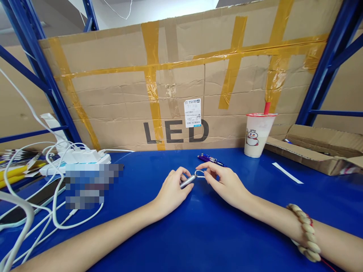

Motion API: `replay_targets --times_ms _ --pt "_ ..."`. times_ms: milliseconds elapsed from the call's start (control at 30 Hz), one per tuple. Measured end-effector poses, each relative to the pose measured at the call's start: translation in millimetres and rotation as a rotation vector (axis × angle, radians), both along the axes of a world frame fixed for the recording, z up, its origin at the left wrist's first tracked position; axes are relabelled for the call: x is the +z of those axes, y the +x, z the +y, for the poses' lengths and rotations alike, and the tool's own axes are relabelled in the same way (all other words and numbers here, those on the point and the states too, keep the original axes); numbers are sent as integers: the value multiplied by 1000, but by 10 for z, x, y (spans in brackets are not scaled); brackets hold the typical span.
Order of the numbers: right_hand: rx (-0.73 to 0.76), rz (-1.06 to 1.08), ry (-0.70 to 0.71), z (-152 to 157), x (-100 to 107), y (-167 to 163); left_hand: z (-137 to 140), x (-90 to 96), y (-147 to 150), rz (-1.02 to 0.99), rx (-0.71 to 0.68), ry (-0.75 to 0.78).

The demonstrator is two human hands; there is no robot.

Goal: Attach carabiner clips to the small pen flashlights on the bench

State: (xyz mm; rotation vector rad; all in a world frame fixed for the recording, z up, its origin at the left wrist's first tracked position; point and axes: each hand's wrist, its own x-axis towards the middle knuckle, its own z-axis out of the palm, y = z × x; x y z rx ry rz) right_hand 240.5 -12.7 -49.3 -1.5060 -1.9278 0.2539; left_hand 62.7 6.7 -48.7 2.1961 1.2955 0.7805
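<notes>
Above the middle of the blue table, my left hand (pixel 173 190) is closed around a slim silver cylinder (pixel 187 182), thumb below and fingers above. The cylinder tilts up to the right, and a thin metal loop (pixel 199 171) comes off its upper end. My right hand (pixel 225 183) pinches the far side of this loop between thumb and fingers. Exactly what kind of object it is, I cannot make out. Just beyond my right hand lie several dark blue pens (pixel 211 159). A beaded bracelet (pixel 307 232) circles my right wrist.
A cup with a red straw (pixel 256 136) stands at the back right, beside an open cardboard box (pixel 312 151) and a white strip (pixel 287 173). Left are tangled white cables (pixel 53 211), a power strip (pixel 96 162) and a phone (pixel 34 202). A large cardboard sheet (pixel 121 109) closes the back.
</notes>
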Motion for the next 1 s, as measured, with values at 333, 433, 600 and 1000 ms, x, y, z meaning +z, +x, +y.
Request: replay_targets --times_ms 333,433,600,1000 --pt "-72 -3 -142 -11 45 -11 -2 -14 -12 83 -35 79" --pt "-102 -39 -133 3 53 5 0 -20 -8 84 -37 91" --pt "-120 -192 58 139 14 131 2 -18 9 84 -2 113" --pt "-66 -304 -72 439 -161 411 -31 16 16 85 16 60"
